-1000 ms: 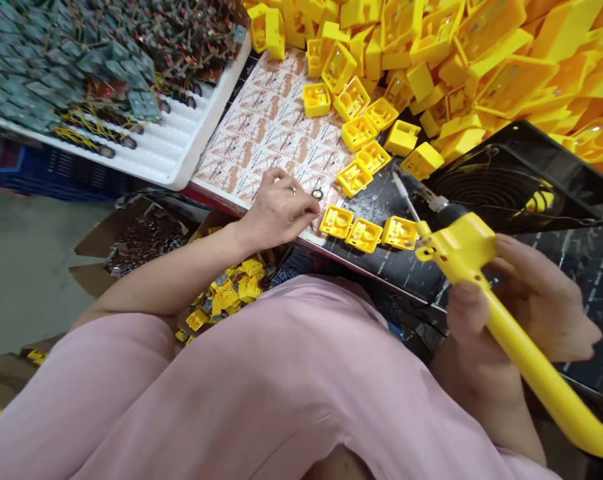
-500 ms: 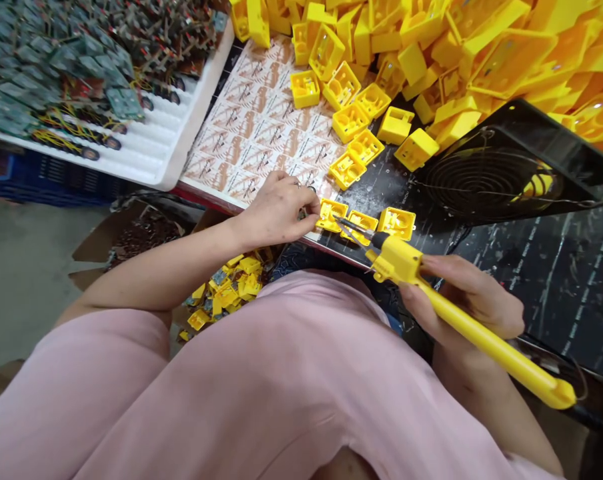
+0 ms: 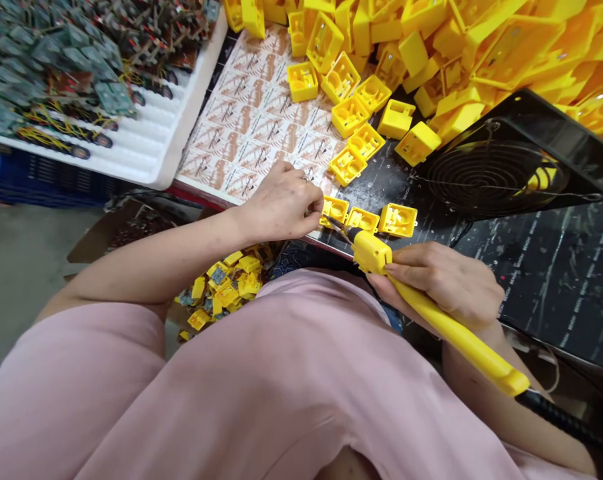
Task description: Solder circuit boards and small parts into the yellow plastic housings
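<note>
My right hand [image 3: 444, 280] is wrapped round a yellow-handled soldering iron [image 3: 446, 330], its dark tip angled down to the left. That tip meets the near side of the leftmost yellow plastic case [image 3: 335, 208] in a short row at the table edge. At that case's left side, my left hand [image 3: 289, 203] has its fingers pinched together; what they hold is hidden. Beside it in the row stand a second yellow case [image 3: 363, 219], partly behind the iron, and a third case [image 3: 398, 220], both with their hollow side up.
A black fan [image 3: 501, 167] stands right of the row. Yellow cases [image 3: 461, 40] are heaped at the back. A white foam tray [image 3: 156, 153] with circuit boards and wired parts is at left, beside a printed sheet [image 3: 261, 127]. Below the table edge lie more yellow pieces [image 3: 226, 287].
My right hand has brought the soldering iron left and lower, with its tip now nearer my left fingers at the leftmost case. My left hand stays pinched in nearly the same place.
</note>
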A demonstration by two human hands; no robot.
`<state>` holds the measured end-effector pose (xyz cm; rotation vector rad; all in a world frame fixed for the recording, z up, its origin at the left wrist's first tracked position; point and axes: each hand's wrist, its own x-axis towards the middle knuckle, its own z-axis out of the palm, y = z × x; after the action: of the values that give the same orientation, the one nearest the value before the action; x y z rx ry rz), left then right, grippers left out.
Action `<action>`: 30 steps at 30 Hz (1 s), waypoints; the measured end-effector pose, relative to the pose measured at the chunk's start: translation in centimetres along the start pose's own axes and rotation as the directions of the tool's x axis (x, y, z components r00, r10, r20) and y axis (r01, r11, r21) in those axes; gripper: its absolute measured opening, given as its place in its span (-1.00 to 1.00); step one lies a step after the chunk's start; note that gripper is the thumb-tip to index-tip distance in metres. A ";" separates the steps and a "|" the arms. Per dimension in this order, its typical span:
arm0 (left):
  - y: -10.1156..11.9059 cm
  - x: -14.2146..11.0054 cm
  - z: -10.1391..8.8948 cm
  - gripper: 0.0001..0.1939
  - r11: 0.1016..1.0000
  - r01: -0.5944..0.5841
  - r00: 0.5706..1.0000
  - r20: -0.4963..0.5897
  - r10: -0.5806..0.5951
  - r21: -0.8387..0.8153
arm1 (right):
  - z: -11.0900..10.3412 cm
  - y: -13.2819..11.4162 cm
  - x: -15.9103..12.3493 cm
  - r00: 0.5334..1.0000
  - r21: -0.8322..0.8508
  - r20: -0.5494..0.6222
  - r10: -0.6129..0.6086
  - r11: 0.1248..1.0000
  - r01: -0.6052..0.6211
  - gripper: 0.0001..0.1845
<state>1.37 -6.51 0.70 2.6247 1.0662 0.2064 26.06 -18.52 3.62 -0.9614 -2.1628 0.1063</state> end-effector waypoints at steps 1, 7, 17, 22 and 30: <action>0.0 0.0 0.0 -0.78 1.000 -0.011 1.000 -0.013 0.011 0.014 | -0.2 -0.1 0.3 0.999 0.002 0.027 -0.023 1.000 0.023 -0.78; 0.0 0.1 0.2 -0.81 0.997 -0.033 0.997 -0.065 0.038 0.070 | -1.4 -0.6 0.3 0.996 0.008 0.071 0.053 0.999 -0.054 -0.87; 0.0 0.3 -0.3 -0.78 0.999 -0.041 0.999 -0.011 0.041 0.020 | -0.5 -0.4 -3.1 0.937 -0.097 -0.259 0.232 0.959 -0.265 -0.43; -1.0 -1.2 -0.9 -0.71 0.982 0.020 0.998 0.054 -0.010 -0.189 | 0.1 0.1 -4.5 0.929 -0.073 -0.290 0.228 0.963 -0.259 -0.23; -1.0 -1.4 0.6 -0.68 0.695 0.275 0.942 0.042 -0.334 -0.665 | 0.3 0.7 -4.9 0.904 -0.001 -0.331 0.273 0.957 -0.289 -0.33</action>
<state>-0.13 -7.00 -0.25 1.7803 1.1659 0.5178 28.39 -21.18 0.20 -1.2247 -1.7210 0.0277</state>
